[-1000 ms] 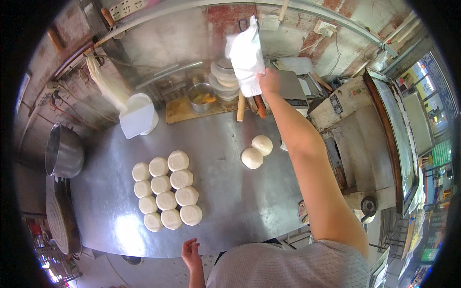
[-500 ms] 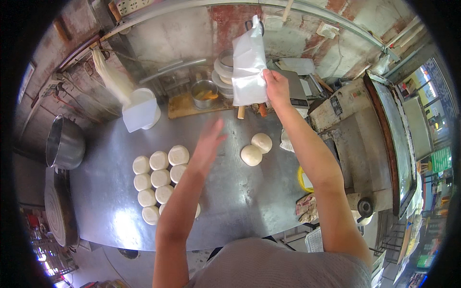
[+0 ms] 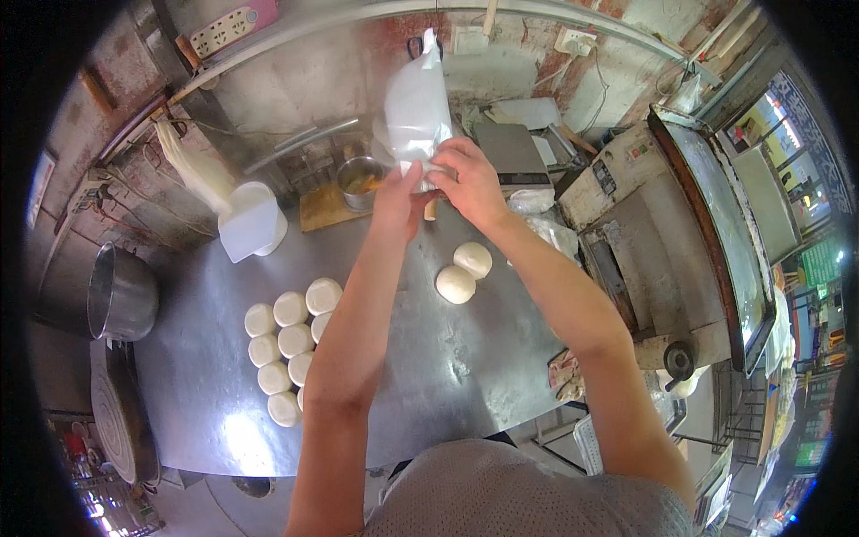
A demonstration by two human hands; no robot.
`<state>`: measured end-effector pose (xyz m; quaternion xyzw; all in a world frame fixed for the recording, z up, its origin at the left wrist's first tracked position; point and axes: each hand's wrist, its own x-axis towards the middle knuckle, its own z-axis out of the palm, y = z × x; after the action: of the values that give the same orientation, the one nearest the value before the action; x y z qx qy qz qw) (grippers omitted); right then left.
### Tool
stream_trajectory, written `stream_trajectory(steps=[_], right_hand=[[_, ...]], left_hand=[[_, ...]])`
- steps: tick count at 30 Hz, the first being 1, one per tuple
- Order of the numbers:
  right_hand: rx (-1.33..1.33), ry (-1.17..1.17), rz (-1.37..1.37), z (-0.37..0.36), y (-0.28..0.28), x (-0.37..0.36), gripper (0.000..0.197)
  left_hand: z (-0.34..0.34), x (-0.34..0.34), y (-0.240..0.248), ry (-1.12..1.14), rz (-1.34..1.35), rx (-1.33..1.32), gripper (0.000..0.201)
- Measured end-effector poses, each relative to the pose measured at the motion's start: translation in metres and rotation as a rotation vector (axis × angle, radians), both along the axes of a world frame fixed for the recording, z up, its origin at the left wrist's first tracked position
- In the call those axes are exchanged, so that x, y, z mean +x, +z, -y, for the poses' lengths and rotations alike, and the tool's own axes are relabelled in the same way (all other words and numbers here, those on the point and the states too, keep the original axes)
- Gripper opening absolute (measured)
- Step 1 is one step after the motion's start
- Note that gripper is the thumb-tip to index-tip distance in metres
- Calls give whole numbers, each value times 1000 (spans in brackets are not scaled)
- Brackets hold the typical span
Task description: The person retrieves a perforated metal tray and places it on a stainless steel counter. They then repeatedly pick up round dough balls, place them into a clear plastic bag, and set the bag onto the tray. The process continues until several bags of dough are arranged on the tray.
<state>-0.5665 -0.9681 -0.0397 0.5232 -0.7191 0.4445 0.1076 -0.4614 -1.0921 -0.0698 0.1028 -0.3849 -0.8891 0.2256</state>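
Note:
A white stack of plastic bags hangs against the wall beyond the far edge of the table. My left hand and my right hand meet at its lower end, both pinching the thin plastic. Below them on the metal table, two round dough balls lie touching. To the left, several flat-topped dough pieces stand in rows; my left forearm hides some of them.
A metal pot stands on a wooden board at the back. A white tub sits at the far left, and a large steel pot at the left edge. A scale lies back right, beside a worn oven-like machine.
My left hand has risen from above the table to join the right at the bags. My right hand has moved slightly down the plastic, and the view has shifted a little.

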Motion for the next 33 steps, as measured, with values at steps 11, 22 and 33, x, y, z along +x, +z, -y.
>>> stream_trajectory(steps=[11,22,33], right_hand=[[-121,45,468,2,13,-2,21],[-197,-83,-302,-3,8,33,18],[-74,-37,262,-3,12,14,18]], left_hand=[[10,9,-2,53,65,53,32],[12,17,-23,74,5,79,34],[8,14,-17,111,35,113,31]])
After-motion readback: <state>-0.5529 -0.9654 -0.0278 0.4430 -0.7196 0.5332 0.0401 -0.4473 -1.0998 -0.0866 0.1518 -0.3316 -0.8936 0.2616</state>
